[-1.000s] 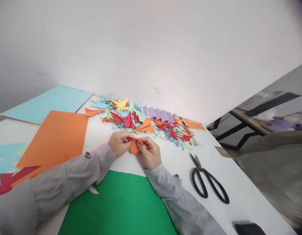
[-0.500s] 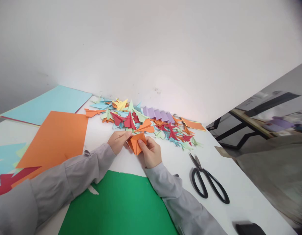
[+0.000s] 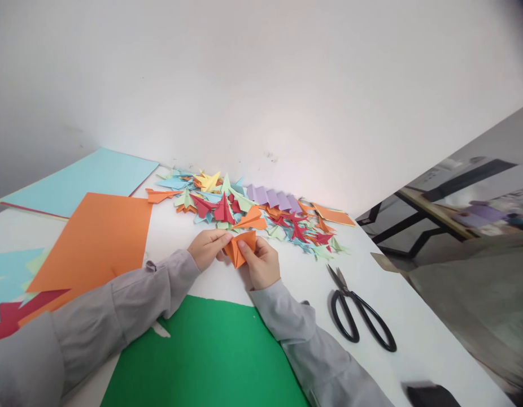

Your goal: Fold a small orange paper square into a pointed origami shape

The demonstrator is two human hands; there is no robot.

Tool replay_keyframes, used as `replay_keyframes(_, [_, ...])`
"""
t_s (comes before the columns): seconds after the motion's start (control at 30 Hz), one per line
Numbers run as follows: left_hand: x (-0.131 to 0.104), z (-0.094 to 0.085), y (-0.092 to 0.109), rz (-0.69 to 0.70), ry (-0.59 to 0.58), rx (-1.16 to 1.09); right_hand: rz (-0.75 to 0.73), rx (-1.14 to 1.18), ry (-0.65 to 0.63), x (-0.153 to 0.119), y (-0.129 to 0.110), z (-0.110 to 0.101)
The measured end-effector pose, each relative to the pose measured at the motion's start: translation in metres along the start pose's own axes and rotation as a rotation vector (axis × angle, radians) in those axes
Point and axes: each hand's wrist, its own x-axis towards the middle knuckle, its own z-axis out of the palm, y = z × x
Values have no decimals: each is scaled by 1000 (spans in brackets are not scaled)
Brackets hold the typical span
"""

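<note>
Between my hands is a small folded piece of orange paper, held just above the white table. My left hand pinches its left edge between thumb and fingers. From the other side my right hand grips it, thumb pressed flat on the front and fingers mostly hidden behind. Just beyond my hands an orange paper plane lies at the near edge of a pile of folded paper pieces in several colours. A green sheet lies below my forearms.
Black-handled scissors lie partly open to my right, with a black object nearer the front edge. Orange sheets and light blue sheets are at the left. Pleated purple paper rests by the white wall.
My left thumb and fingers have shifted slightly along the orange paper's left edge, and its upper flap sits at a slightly different angle. Both hands keep their hold.
</note>
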Motion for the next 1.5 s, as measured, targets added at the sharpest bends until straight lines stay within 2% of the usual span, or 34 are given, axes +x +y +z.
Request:
replay_keyframes(0.4, [0,1,-1,57,-47,45,40,51,-21,0,-2,1])
replay_keyframes(0.97, [-4,2,0,98,88,135,44,60,-70,-1,0,-2])
replay_keyframes(1.33, [-4,2,1,73,57,47,21,45,-52,-1,-3,-1])
replay_keyframes(1.5, [-4,2,-2,77,83,89,2,16,-56,-1,-5,0])
